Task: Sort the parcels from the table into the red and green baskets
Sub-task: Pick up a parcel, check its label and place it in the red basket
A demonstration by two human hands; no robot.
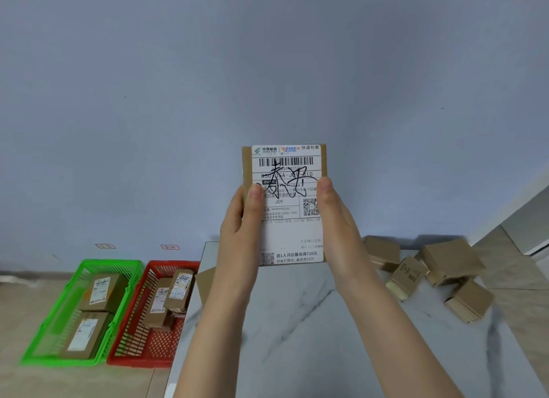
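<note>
I hold a flat brown parcel (285,189) upright in front of me, its white shipping label with black handwriting facing the camera. My left hand (242,222) grips its left edge and my right hand (334,219) grips its right edge. On the floor at lower left stand the green basket (44,332) with two labelled parcels and the red basket (133,350) with several parcels. Several small brown parcels (445,261) lie in a heap on the white marble table (297,323) at the right.
Another brown parcel (205,281) pokes out behind my left forearm at the table's left edge. Two small red-bordered tags (105,246) are stuck on the blue-grey wall above the baskets. Beige floor tiles surround the baskets.
</note>
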